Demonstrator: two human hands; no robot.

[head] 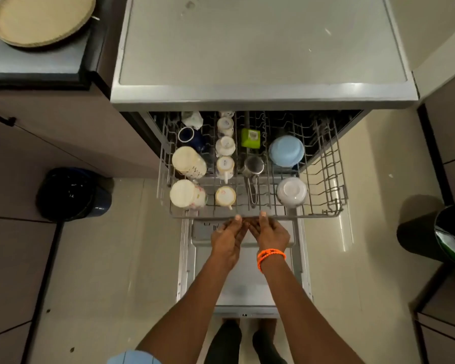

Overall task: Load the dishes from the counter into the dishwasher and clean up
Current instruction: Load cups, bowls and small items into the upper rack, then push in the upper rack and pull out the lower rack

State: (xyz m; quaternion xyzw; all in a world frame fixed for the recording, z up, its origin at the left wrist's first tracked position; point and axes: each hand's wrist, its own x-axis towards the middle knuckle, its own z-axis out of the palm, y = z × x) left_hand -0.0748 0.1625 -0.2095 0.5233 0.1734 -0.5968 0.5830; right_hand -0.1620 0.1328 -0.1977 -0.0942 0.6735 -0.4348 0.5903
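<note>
Your left hand [227,236] and right hand [269,232] sit side by side, fingers hooked under the front rail of the upper rack [323,215], thumbs on top. That rack's pulled halfway out over the open door [244,285] and packed: tall cups [187,193] at its front-left corner, small cups [225,196], steel jug [253,165], bowls [291,191]. Shove too fast and I'd bet the cups knock together or tip.
</note>
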